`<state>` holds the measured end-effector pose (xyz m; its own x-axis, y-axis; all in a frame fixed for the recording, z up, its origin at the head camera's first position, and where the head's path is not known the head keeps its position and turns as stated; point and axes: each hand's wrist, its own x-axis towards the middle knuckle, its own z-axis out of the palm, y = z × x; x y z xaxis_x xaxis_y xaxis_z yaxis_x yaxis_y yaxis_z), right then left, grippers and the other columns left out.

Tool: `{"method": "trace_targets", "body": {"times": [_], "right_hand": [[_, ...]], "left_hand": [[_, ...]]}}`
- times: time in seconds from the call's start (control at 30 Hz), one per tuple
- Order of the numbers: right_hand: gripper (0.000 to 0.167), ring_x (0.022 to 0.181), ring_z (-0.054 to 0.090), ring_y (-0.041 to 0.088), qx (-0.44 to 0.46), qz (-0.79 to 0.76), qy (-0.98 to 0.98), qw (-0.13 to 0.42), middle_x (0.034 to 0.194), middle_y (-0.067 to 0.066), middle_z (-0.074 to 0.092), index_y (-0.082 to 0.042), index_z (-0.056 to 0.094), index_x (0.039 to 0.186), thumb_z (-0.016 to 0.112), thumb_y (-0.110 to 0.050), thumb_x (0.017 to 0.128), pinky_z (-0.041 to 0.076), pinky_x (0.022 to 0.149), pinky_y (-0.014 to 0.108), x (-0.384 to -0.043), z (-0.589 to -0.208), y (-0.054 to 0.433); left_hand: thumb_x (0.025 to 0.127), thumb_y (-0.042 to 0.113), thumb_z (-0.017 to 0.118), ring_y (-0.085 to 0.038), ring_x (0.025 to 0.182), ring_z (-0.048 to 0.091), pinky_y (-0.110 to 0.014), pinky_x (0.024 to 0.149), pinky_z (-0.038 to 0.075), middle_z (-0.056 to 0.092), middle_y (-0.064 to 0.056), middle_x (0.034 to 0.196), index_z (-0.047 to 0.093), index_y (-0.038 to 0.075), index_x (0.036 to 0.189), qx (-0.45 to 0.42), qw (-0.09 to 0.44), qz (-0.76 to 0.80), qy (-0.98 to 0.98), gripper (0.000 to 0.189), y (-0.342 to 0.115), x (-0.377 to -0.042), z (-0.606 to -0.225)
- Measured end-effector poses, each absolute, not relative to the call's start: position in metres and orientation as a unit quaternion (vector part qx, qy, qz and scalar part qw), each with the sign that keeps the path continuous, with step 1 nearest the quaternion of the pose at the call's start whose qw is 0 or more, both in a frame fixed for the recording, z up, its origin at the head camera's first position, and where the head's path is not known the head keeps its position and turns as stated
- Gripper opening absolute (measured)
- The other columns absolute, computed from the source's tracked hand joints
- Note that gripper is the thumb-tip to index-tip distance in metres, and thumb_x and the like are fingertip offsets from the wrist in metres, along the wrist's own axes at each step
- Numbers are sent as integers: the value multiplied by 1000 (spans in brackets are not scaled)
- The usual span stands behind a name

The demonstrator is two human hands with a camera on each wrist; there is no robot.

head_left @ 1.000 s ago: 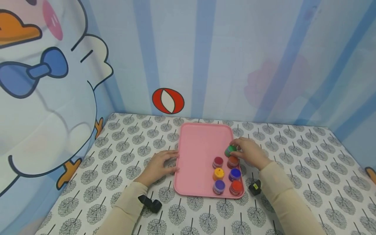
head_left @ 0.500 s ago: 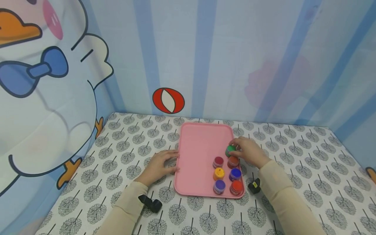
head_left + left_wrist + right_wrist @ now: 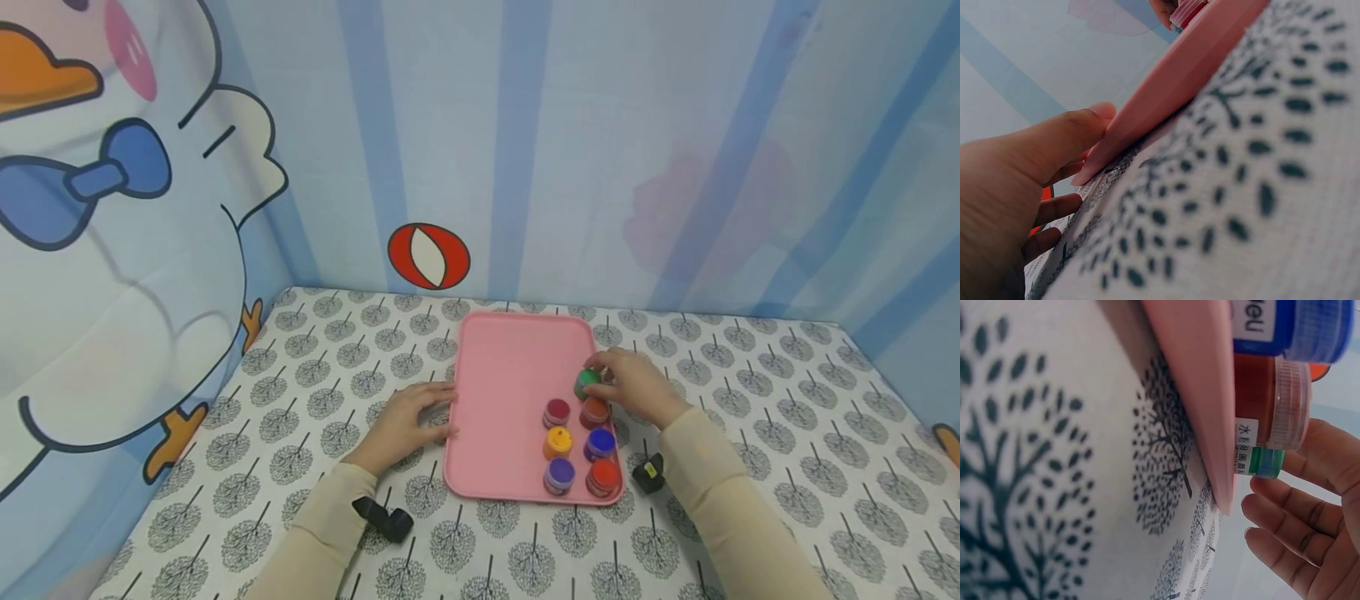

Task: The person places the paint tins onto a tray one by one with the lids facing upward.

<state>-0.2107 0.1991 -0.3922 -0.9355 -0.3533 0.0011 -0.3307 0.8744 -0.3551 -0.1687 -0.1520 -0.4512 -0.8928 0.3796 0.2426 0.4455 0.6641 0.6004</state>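
Note:
A pink tray (image 3: 495, 392) bears several small paint jars along its right side. My right hand (image 3: 637, 387) pinches the green paint jar (image 3: 587, 382), farthest back in the right column, between thumb and fingers. In the right wrist view the green jar (image 3: 1266, 462) stands upright on the tray, partly hidden behind the brown-orange jar (image 3: 1271, 403); the other fingers spread beside it. My left hand (image 3: 401, 425) rests at the tray's left edge. Its thumb touches the rim (image 3: 1141, 106) in the left wrist view, and its other fingers extend loosely alongside.
In front of the green jar stand the brown-orange (image 3: 595, 412), blue (image 3: 599, 444) and red (image 3: 603, 477) jars. Dark red (image 3: 557, 413), yellow (image 3: 558, 442) and purple (image 3: 559, 476) jars form a column to their left. A tree-patterned cloth (image 3: 330, 358) covers the table, with a printed curtain (image 3: 465, 150) behind.

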Motion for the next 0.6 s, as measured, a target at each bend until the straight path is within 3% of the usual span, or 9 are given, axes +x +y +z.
{"method": "trace_targets", "body": {"times": [0.6], "right_hand": [[41, 104, 62, 32, -181, -185, 966, 18, 117, 15, 65, -6, 62, 121, 69, -29, 88, 53, 91, 49, -203, -387, 202]], "left_hand": [[80, 33, 76, -29, 133, 48, -55, 112, 33, 54, -3, 142, 62, 14, 128, -234, 55, -340, -909, 54, -154, -171, -455]]}}
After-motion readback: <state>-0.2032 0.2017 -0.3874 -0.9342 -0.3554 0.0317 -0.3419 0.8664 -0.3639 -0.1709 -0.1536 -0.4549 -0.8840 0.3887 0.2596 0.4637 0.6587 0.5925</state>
